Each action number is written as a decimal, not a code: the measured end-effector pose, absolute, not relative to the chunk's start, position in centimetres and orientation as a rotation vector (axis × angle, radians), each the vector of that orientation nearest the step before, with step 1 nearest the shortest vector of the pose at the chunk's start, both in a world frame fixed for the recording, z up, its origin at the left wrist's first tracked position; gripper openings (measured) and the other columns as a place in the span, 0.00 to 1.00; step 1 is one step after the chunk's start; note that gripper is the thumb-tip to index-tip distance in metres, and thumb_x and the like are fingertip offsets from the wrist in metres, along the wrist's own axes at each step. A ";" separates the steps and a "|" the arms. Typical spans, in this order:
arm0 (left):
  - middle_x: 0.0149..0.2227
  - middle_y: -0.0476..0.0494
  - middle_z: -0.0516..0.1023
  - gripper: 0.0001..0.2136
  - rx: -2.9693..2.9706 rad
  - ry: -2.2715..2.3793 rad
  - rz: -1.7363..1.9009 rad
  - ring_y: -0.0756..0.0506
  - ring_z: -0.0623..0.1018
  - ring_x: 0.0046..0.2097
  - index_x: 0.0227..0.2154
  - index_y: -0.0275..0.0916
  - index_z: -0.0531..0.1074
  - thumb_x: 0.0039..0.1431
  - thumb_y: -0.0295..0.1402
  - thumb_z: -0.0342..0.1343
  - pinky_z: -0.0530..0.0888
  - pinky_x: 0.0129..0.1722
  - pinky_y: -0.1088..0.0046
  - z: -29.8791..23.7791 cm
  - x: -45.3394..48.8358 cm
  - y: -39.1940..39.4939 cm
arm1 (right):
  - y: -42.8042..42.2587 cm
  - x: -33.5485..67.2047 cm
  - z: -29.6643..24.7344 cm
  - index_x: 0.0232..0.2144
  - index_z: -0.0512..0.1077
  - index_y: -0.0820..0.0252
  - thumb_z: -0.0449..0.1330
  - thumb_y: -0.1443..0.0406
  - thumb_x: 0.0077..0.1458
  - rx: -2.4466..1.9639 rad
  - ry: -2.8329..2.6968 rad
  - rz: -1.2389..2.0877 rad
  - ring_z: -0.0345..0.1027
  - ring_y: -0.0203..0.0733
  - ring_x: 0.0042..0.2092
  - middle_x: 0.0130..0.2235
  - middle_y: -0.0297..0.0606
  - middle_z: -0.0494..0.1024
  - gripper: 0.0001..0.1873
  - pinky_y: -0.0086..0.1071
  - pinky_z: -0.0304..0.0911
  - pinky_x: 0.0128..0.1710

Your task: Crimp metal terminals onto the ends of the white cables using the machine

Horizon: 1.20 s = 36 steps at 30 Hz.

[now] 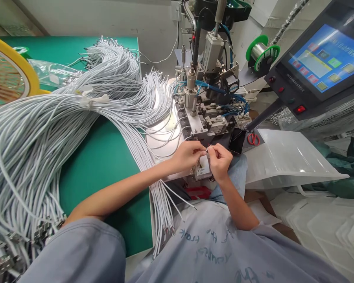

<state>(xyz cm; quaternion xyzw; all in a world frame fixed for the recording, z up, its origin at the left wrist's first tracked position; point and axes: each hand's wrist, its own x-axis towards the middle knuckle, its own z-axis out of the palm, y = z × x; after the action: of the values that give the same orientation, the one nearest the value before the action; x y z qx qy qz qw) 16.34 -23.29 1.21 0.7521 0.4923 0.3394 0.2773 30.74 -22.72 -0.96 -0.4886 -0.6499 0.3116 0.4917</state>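
My left hand (188, 154) is closed in a pinch on the end of a white cable, just in front of the machine (194, 114). Close beside it, my right hand (220, 159) pinches the same cable end, where small thin wire tips show between the fingertips. Much of the cable end is hidden by the fingers. Several white cables (166, 131) lie on the lit white plate to the left, some running to the machine's front edge. Below both hands sits a white box with a yellow warning label (203, 167).
A large tied bundle of white cables (106, 104) covers much of the green table (97, 173). On the right stand a touchscreen panel (327, 59), a solder wire spool (258, 53), red-handled scissors (253, 139) and a translucent plastic sheet (292, 157). A yellow-rimmed fan (32, 74) is at far left.
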 end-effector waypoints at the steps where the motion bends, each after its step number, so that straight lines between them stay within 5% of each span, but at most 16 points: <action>1: 0.25 0.49 0.73 0.08 2.000 1.316 0.898 0.53 0.71 0.28 0.28 0.34 0.74 0.56 0.25 0.51 0.67 0.29 0.79 1.1 16.4 -23.3 | -22.6 30.7 -1.3 0.19 0.68 0.59 0.52 0.58 0.55 -1.202 -1.561 0.763 0.50 0.34 0.23 0.20 0.31 0.56 0.17 0.32 0.50 0.25; 11: 0.36 0.39 0.71 0.13 2.445 1.522 0.146 0.49 0.72 0.31 0.35 0.30 0.73 0.57 0.19 0.42 0.68 0.31 0.74 0.4 15.3 -21.9 | -18.2 32.4 -5.2 0.29 0.73 0.61 0.56 0.59 0.47 -1.248 -1.529 1.233 0.69 0.40 0.35 0.32 0.40 0.77 0.12 0.34 0.64 0.38; 17: 0.35 0.40 0.71 0.13 2.467 1.499 0.109 0.50 0.72 0.31 0.34 0.30 0.73 0.57 0.19 0.42 0.68 0.32 0.76 0.2 15.1 -21.7 | -17.5 31.9 -6.1 0.25 0.71 0.61 0.58 0.56 0.44 -1.256 -1.551 1.334 0.66 0.38 0.29 0.26 0.36 0.74 0.13 0.33 0.63 0.32; 25: 0.38 0.37 0.70 0.16 2.625 1.417 0.121 0.45 0.75 0.36 0.46 0.32 0.70 0.58 0.21 0.44 0.70 0.34 0.71 0.3 14.6 -22.1 | -17.4 31.9 -6.0 0.24 0.70 0.60 0.58 0.55 0.44 -1.266 -1.545 1.390 0.64 0.36 0.28 0.25 0.33 0.72 0.13 0.31 0.63 0.30; 36: 0.40 0.35 0.71 0.14 2.807 1.372 -0.088 0.44 0.76 0.39 0.44 0.27 0.70 0.59 0.18 0.43 0.71 0.38 0.69 1.1 15.1 -22.1 | -17.4 31.5 -6.1 0.23 0.69 0.60 0.58 0.56 0.43 -1.278 -1.479 1.427 0.60 0.34 0.25 0.22 0.32 0.70 0.12 0.29 0.58 0.26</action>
<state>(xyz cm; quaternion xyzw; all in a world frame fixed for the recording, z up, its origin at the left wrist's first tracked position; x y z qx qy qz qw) 15.07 -22.07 1.06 0.8979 0.4391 -0.0281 0.0081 31.50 -17.42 -6.05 -0.4941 -0.5718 0.5517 0.3530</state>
